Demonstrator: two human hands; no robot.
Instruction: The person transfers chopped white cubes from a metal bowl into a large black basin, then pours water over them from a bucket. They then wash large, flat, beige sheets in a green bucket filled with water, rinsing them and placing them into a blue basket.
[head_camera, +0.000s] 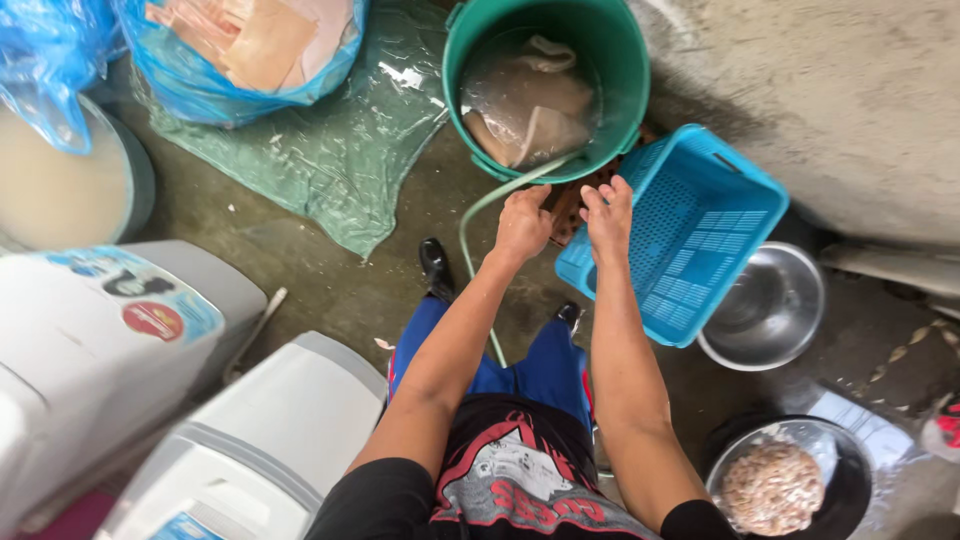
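Note:
Both my arms reach down in front of me. My left hand (522, 222) is curled around a thin pale green hose (472, 218) that runs up into a green bucket (625, 70). The bucket holds cloudy water and pale pieces of something soaking. My right hand (608, 212) hangs with fingers apart just below the bucket, at the near edge of a blue plastic basket (700, 240) that stands tilted on the wet concrete floor. That hand holds nothing that I can see.
A shiny steel bowl (765, 310) lies right of the basket. A dark pan with a pale lumpy mass (775, 488) sits bottom right. Two white washing machines (100, 350) stand at left. Blue plastic bags (250, 50) and a green sheet (340, 150) lie behind.

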